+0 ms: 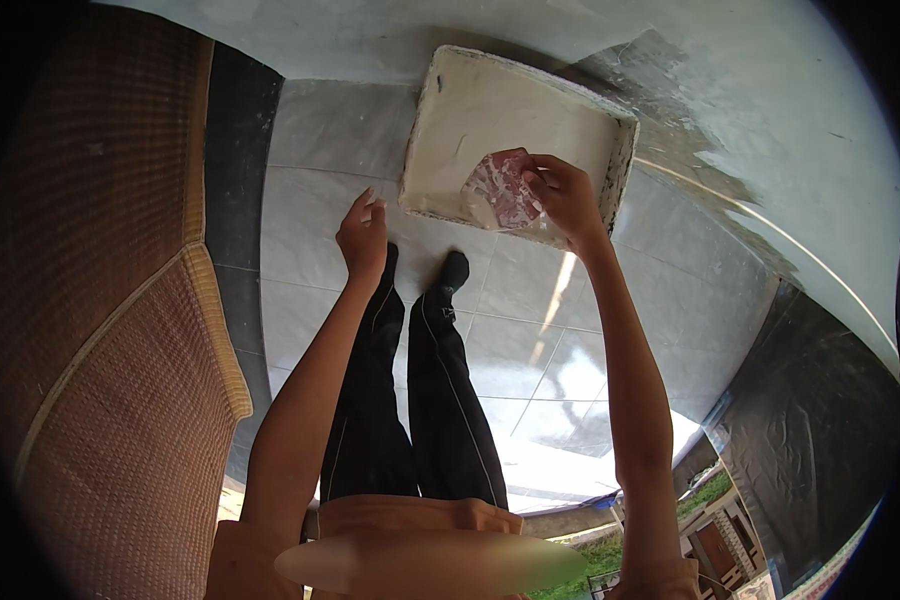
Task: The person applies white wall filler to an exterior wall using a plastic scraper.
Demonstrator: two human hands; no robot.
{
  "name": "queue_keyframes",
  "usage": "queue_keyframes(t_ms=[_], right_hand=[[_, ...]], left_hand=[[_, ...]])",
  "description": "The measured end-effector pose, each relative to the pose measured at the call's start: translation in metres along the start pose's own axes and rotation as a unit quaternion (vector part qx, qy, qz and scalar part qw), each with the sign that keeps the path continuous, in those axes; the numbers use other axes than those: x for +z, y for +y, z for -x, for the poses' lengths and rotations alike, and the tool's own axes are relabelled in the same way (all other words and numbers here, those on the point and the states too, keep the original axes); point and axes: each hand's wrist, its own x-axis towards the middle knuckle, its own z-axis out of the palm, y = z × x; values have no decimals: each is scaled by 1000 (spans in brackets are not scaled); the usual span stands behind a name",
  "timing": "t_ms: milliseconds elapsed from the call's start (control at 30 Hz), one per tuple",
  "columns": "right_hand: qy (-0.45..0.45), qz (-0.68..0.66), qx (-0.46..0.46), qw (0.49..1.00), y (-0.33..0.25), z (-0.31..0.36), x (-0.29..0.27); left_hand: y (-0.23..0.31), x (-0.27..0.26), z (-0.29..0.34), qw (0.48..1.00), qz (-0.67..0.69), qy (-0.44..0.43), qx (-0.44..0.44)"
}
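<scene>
My right hand [567, 198] is closed on the edge of a thin, flat, reddish piece smeared with white [510, 190]. I cannot tell exactly what kind of thing it is. It hangs tilted over the near part of a shallow rectangular tray [416, 150] with a crusted rim and a pale cream coating inside. Left of the tray, above the floor, my left hand [363, 235] holds nothing visible. Its fingers are bent and a little apart, with whitish tips.
Grey tiles [320, 130] cover the floor, and a patchy grey wall [750, 120] rises behind and right of the tray. Brown woven panels [120, 330] stand at the left. My legs [440, 370] are below my hands. A dark sheet [810, 430] hangs at the lower right.
</scene>
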Motion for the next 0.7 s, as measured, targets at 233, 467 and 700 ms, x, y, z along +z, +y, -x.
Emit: queue_keyframes(t_ms=[233,467,700], right_hand=[[29,-268,3,963,-84,43,-52],[86,-369,-99,920,-212,96,-94],[146,-402,-241,871,-336,162,-144]], left_hand=[[107,-52,-11,993,-66,-73,60],[238,-97,-21,922,-33,35,384],[412,-164,10,781,-81,147,601]])
